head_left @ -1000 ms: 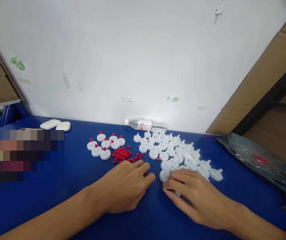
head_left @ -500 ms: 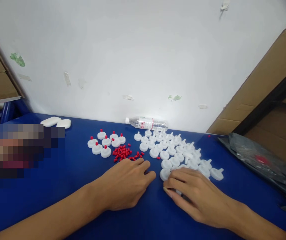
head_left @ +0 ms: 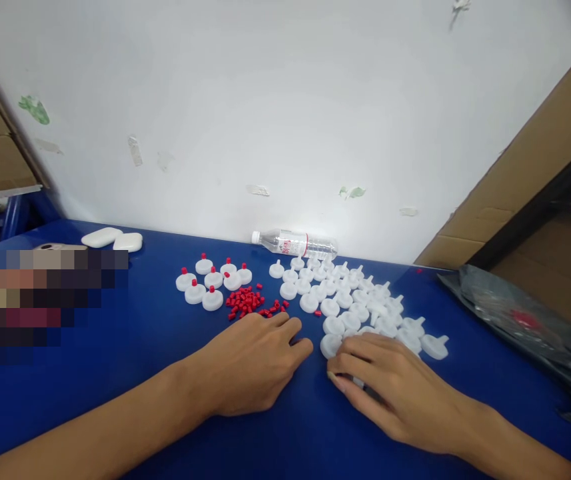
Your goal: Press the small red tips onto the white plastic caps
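My left hand [head_left: 260, 360] rests just in front of a heap of small red caps [head_left: 245, 301], its fingers curled together. Whatever it may hold is hidden under the fingers. At the near edge of many white spouted lids [head_left: 344, 298], my right hand [head_left: 382, 383] is closed with thumb and fingers around a white spouted lid [head_left: 358, 383]; only a sliver of that lid shows. Left of the red heap stand several white lids with red caps on their spouts [head_left: 212, 299]. One single red cap [head_left: 318, 313] lies beside the white lids.
A clear plastic bottle [head_left: 295, 244] lies against the white wall. Two white rounded cases [head_left: 128, 242] sit at the back left of the blue table [head_left: 165, 427], near a pixelated patch. A dark plastic bag [head_left: 515, 333] and cardboard [head_left: 510, 160] are at the right.
The view has shifted slightly, so things sit a little higher in the picture. Both hands keep nearly the same pose and place.
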Demonstrator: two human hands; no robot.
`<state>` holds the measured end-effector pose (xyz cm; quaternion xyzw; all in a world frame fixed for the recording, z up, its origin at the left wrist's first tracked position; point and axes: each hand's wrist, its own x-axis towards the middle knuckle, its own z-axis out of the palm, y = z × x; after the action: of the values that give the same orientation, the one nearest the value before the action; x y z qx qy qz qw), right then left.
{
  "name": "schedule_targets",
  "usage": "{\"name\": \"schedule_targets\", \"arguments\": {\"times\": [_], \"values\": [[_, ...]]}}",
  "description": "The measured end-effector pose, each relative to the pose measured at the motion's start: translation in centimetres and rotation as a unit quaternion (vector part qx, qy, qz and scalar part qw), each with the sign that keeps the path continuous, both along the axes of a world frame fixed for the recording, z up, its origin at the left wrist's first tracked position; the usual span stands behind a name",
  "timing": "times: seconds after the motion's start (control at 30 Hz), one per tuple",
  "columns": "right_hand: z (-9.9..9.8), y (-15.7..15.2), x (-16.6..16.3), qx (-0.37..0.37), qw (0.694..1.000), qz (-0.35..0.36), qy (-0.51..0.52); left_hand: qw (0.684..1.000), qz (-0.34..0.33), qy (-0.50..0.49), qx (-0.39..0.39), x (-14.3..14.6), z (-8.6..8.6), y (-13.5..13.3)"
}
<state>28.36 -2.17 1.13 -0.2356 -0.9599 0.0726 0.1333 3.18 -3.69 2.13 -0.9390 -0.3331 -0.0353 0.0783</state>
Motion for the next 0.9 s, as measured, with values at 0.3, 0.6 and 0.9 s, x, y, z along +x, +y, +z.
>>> {"name": "schedule_targets", "arguments": {"times": [0.3,0.6,0.9], "values": [[-0.3,0.0,0.1,0.015,1.0,-0.001,0.022,1.0,-0.001,-0.002,0.003,0.0,0.0,0.1],[-0.5,0.1,0.1,0.03,0.998,0.014,0.061,1.0,-0.005,-0.003,0.02,0.0,0.0,0.0],[-0.4,0.2,0.2,0.073,0.989,0.015,0.125,0.986,0.04,-0.129,0.101,-1.6,-0.1,1.2]]}}
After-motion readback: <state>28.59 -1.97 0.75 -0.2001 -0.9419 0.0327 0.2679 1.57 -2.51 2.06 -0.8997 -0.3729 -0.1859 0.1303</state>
